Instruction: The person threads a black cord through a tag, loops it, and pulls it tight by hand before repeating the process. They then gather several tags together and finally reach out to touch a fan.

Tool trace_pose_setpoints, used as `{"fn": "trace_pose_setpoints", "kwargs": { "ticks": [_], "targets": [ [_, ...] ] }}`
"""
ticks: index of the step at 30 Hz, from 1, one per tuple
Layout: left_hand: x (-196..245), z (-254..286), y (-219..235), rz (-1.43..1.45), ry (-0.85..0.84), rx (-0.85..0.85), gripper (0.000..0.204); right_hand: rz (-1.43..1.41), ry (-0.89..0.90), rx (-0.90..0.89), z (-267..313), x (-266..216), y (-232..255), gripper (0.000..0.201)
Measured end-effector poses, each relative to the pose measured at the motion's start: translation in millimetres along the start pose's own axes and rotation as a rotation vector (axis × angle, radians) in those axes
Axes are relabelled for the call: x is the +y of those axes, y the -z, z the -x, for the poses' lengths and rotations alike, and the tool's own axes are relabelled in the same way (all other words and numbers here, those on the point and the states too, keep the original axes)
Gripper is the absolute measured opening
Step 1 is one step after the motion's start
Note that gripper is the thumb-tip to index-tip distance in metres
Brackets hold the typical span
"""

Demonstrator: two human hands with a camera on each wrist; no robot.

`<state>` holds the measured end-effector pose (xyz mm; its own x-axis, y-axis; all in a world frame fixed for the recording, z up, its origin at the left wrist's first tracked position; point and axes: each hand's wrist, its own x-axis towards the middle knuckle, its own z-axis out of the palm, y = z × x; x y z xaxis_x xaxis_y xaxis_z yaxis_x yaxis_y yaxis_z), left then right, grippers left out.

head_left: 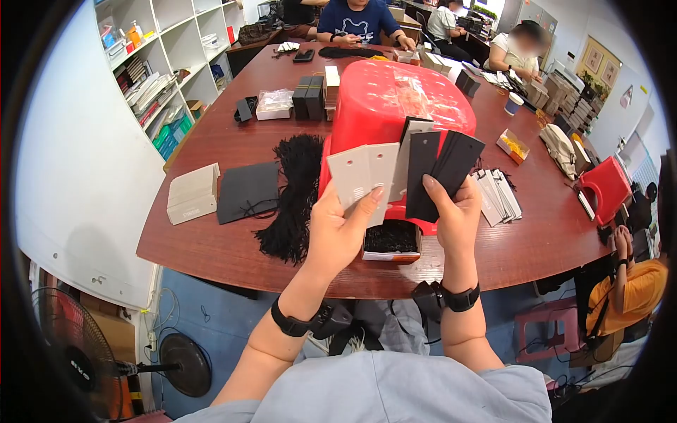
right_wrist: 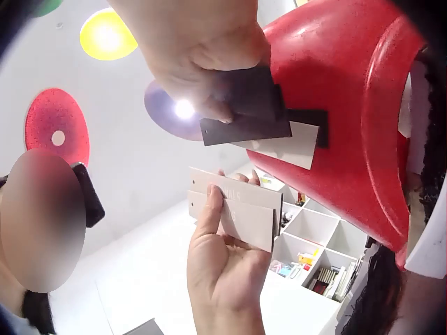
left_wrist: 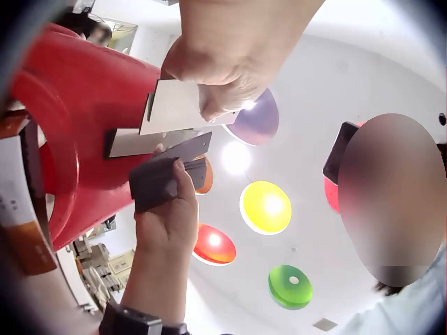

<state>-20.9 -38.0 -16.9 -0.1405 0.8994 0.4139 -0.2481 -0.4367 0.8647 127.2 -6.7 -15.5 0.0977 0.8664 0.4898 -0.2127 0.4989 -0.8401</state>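
Note:
My left hand [head_left: 343,233] pinches several light grey cardboard hang tags [head_left: 358,166] between thumb and fingers, fanned a little, each with a small hole near its top. Several black hang tags [head_left: 451,166] are spread in my right hand [head_left: 457,204], its thumb pressed on their face. Between the two fans stands another light tag [head_left: 400,169] with a black one behind it, partly hidden. In the right wrist view, faint print shows on the light tags [right_wrist: 241,213]. Both hands are raised before a red plastic stool [head_left: 367,92] on the table.
A carton of black strings [head_left: 391,243] sits at the stool's foot. To the left lie a black string bundle [head_left: 289,190], black tags [head_left: 248,189] and light tags [head_left: 194,194]. More tags with strings [head_left: 499,196] lie right. People sit at the table's far side.

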Motion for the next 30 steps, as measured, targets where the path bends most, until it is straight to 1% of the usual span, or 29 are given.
{"fn": "trace_pose_setpoints", "kwargs": {
  "ticks": [2, 3, 5, 6, 8, 9, 16, 18, 20, 22, 26, 28, 30],
  "targets": [
    [1.1, 0.1, -1.7, 0.006, 0.031, -0.057, 0.025, -0.062, -0.011, 0.06, 2.0, 0.9, 0.5, 0.013],
    [-0.4, -1.2, -1.8, -0.028, 0.05, -0.055, 0.025, -0.061, -0.012, 0.061, 3.3, -0.8, 0.2, 0.013],
    [0.4, -3.7, -5.4, -0.003, 0.027, -0.057, 0.024, 0.072, 0.045, 0.062, 6.4, -6.0, -1.5, 0.012],
    [1.1, -4.6, -7.6, 0.021, 0.001, -0.059, 0.022, 0.073, 0.048, 0.065, 7.6, -5.9, -2.1, 0.012],
    [3.0, -4.1, -11.6, 0.064, 0.0, -0.038, 0.021, 0.212, 0.173, 0.048, 8.6, -5.0, -4.3, 0.011],
    [3.4, -3.9, -12.9, 0.105, 0.0, -0.013, 0.02, 0.219, 0.192, 0.07, 7.9, -2.8, -4.5, 0.01],
    [-2.9, -12.1, -16.4, 0.128, 0.009, -0.018, 0.02, 0.203, 0.132, 0.119, -4.0, 5.7, -8.3, 0.011],
    [-9.1, -19.1, -20.5, 0.068, 0.023, -0.059, 0.019, 0.144, 0.087, 0.11, -6.5, 9.7, -7.3, 0.012],
    [-11.5, -22.8, -22.8, 0.066, 0.012, -0.055, 0.02, 0.116, 0.106, 0.088, -6.8, 10.2, -7.5, 0.013],
    [-10.2, -23.1, -25.3, -0.054, -0.014, -0.052, 0.021, 0.055, 0.088, 0.074, -7.3, 9.0, -7.5, 0.014],
    [-16.8, -20.5, -26.0, -0.036, -0.01, -0.061, 0.021, 0.058, 0.065, 0.069, -8.9, 11.8, -3.6, 0.015],
    [-18.3, -19.9, -26.9, 0.035, -0.023, -0.04, 0.02, 0.056, 0.05, 0.058, -8.9, 11.8, -3.4, 0.015],
    [-16.1, -19.8, -26.8, -0.013, -0.038, -0.023, 0.019, 0.037, 0.042, 0.053, -8.9, 10.6, -4.5, 0.015]
  ]
}}
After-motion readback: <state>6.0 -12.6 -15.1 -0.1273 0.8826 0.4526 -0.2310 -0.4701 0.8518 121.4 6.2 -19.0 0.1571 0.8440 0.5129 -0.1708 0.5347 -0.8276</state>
